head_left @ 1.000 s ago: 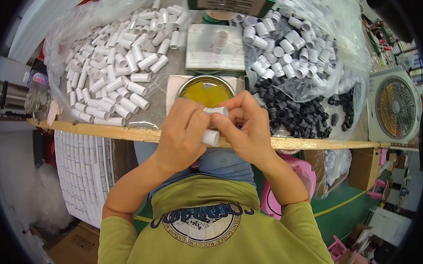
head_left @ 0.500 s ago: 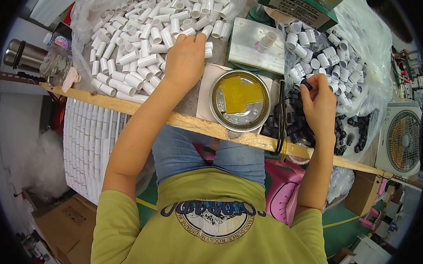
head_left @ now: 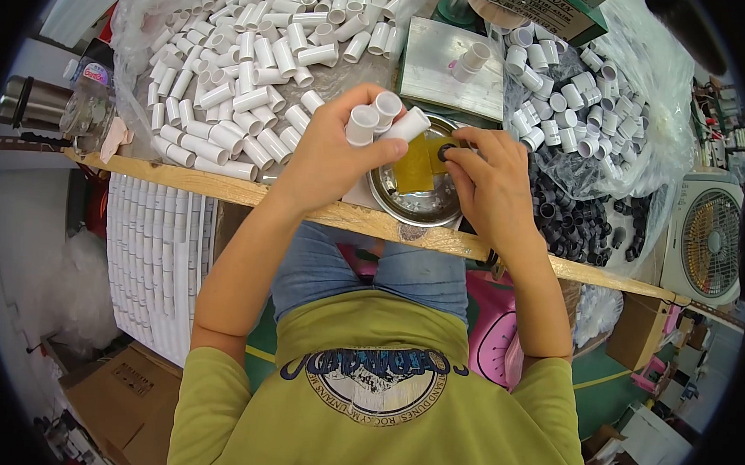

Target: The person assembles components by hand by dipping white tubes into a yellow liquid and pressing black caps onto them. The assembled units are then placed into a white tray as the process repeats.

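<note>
My left hand (head_left: pixel 334 152) is closed around several white plastic tubes (head_left: pixel 409 124), just left of a round metal dish (head_left: pixel 379 191). In my right hand (head_left: pixel 495 175), a small black ring-like part (head_left: pixel 445 152) is pinched between thumb and fingers above the dish. Yellow sponge pieces (head_left: pixel 414 169) lie in the dish, partly covered by my hands. Behind it is a metal block (head_left: pixel 434 56) with a white fitting (head_left: pixel 473 58) standing on top. A heap of white tubes (head_left: pixel 255 69) spreads to the left; black parts (head_left: pixel 568 224) lie to the right.
Short white fittings (head_left: pixel 574 96) fill a clear plastic bag at the right. A green box (head_left: pixel 557 12) stands at the back. The wooden table edge (head_left: pixel 365 220) runs in front of me. A fan (head_left: pixel 705 239) stands far right, a steel flask (head_left: pixel 33 101) far left.
My left hand has come off the tube heap toward the dish, with white tubes in it. My right hand has moved left from the black parts, carrying the small black part over the dish.
</note>
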`<act>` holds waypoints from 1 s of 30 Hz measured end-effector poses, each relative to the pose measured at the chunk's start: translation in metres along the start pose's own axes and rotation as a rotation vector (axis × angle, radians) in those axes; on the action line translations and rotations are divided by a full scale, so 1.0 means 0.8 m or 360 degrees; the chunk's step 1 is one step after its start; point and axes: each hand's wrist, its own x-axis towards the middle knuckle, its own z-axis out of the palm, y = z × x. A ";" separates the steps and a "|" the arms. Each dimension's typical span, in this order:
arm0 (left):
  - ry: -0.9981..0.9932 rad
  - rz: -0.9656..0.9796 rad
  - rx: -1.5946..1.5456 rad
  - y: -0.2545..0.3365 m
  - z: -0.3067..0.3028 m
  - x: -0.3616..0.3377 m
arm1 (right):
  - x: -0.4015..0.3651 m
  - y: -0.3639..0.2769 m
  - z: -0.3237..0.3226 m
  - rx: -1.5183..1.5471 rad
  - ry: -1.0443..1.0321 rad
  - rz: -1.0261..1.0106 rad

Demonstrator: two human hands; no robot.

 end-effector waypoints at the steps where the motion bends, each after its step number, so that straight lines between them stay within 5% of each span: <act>1: 0.0022 0.0050 0.0046 -0.006 0.003 -0.003 | 0.000 0.000 -0.002 0.0004 -0.0006 0.0014; 3: 0.0108 0.0152 0.0264 -0.009 0.011 -0.009 | 0.000 0.002 -0.006 0.0008 -0.0021 0.0041; 7: 0.0268 0.0858 0.1035 -0.008 0.035 -0.016 | -0.004 -0.005 -0.010 0.0886 0.0367 0.0450; 10: 0.0244 0.1173 0.1164 -0.004 0.051 -0.021 | -0.013 -0.014 -0.010 0.1582 0.0287 0.0771; 14: 0.0067 0.0748 0.0821 0.007 0.048 -0.023 | -0.014 0.011 -0.034 0.1683 0.0110 0.0808; 18: 0.0010 0.0122 0.0130 0.010 0.049 -0.021 | -0.008 0.092 -0.058 -0.0267 -0.0015 0.0413; 26: -0.0094 0.0028 0.0005 0.009 0.056 -0.016 | -0.005 0.139 -0.046 -0.0551 -0.0477 0.0186; 30: -0.0043 0.0072 0.0007 0.009 0.059 -0.011 | -0.004 0.121 -0.075 -0.0445 -0.0348 0.0236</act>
